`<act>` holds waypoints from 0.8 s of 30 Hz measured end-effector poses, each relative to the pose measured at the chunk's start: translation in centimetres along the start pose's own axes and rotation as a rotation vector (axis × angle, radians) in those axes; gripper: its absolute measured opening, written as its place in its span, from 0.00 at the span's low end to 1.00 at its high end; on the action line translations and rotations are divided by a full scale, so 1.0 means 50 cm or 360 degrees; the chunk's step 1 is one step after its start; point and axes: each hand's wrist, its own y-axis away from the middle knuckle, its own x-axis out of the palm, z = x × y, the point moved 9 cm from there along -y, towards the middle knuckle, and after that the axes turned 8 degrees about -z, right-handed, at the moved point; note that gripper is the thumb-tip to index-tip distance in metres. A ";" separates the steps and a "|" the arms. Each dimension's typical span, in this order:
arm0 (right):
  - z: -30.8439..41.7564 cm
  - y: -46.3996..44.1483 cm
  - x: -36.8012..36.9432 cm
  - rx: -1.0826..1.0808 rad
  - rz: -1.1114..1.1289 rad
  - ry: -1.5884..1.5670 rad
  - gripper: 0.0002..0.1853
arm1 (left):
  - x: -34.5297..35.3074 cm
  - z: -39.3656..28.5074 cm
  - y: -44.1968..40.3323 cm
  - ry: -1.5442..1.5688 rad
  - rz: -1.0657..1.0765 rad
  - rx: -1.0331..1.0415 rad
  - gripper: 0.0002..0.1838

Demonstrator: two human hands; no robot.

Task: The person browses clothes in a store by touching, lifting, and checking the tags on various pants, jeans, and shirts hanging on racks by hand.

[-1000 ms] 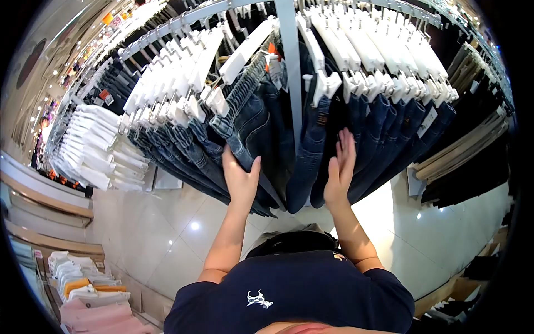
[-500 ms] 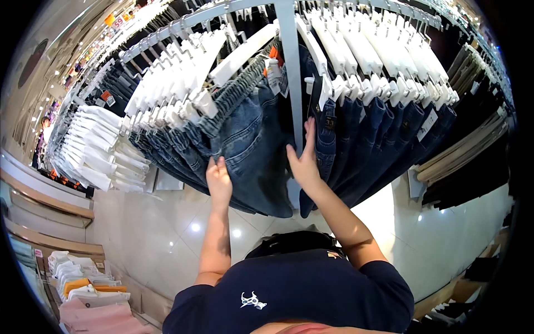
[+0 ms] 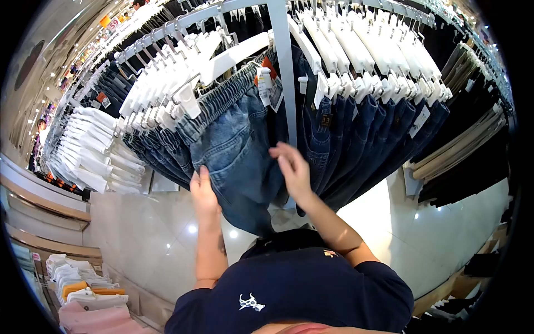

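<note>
Blue jeans (image 3: 233,161) with a gathered elastic waist hang from a white clip hanger (image 3: 236,55) at the front of the left rail section. My left hand (image 3: 204,192) pinches their left edge below the pocket, thumb on the front. At their right edge is my right hand (image 3: 293,172), its fingers apart and slightly bent, a little blurred; whether the fingertips touch the denim I cannot tell. A white and orange tag (image 3: 266,83) dangles from the waistband. Darker jeans (image 3: 325,150) with a "33" label hang just right of my right hand.
A grey upright post (image 3: 283,67) divides the rack. White garments (image 3: 89,150) hang at far left, beige and black trousers (image 3: 461,150) at far right. Folded clothes (image 3: 94,295) lie on a low shelf at lower left. Glossy tiled floor (image 3: 150,222) shows below.
The elastic-waist jeans have been pulled toward me and left, their front now turned more into view. My right hand has moved left from the darker jeans to the right edge of these.
</note>
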 end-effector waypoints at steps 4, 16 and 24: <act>0.048 0.104 0.085 -0.0128 0.0501 -0.0125 0.41 | 0.094 -0.021 0.128 -0.0694 0.0471 0.0346 0.20; 0.126 0.028 -0.098 0.0003 -0.0377 0.0538 0.11 | 0.235 0.010 0.209 -0.0328 0.1349 0.0336 0.28; 0.143 0.002 -0.176 -0.0060 -0.0664 0.0265 0.11 | 0.011 0.022 0.063 -0.0756 -0.0200 0.0916 0.23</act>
